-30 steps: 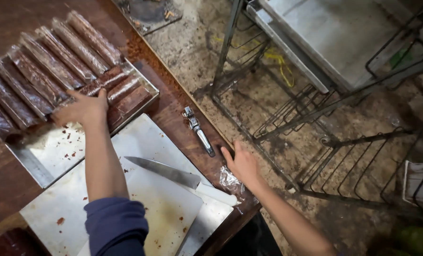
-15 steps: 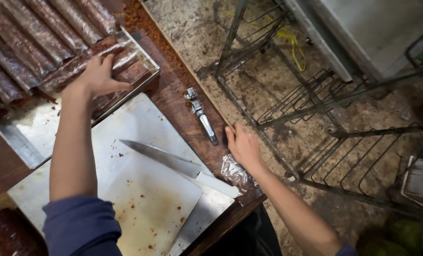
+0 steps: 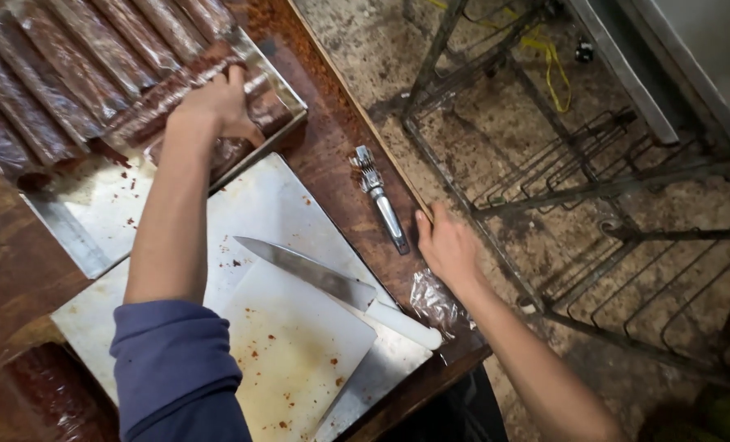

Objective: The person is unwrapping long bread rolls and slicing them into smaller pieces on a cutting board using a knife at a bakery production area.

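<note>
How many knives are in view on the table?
1. The knife with a white handle lies diagonally across the white cutting board, between the left hand on the wrapped rolls and the right hand at the table edge. None seem hidden.

A rough food-preparation workshop, shown by long reddish-brown plastic-wrapped meat rolls (image 3: 78,74) on a dented steel tray (image 3: 94,221), a stained white cutting board (image 3: 291,352), a white-handled knife (image 3: 340,288), a worn wooden table (image 3: 332,155) and rusty wire racks (image 3: 578,188).
</note>
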